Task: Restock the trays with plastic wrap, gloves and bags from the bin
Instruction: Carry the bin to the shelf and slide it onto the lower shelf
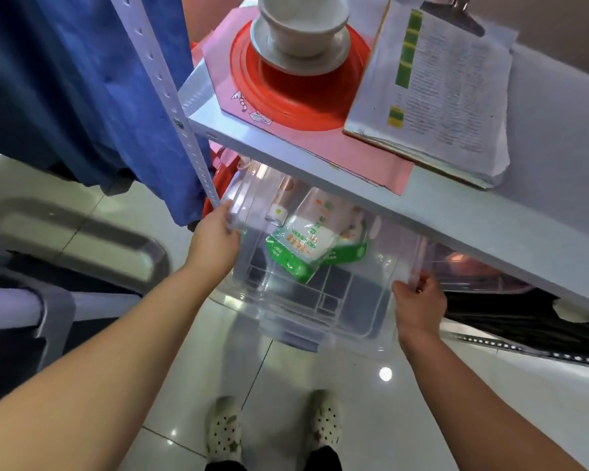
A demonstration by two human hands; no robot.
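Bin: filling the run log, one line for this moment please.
left hand grip: bin rim | right hand grip: rim | bin: under shelf

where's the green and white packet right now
In the head view, the green and white packet lies inside the clear bin, centre frame, just under the shelf.

The shelf [422, 212] is hiding the far half of the bin [320, 300] at mid-frame. The packets [306, 246] are carrying print too small to read. The top edge is cutting off the bowl [300, 25] and clipboard [432, 93], whose text is blurring.
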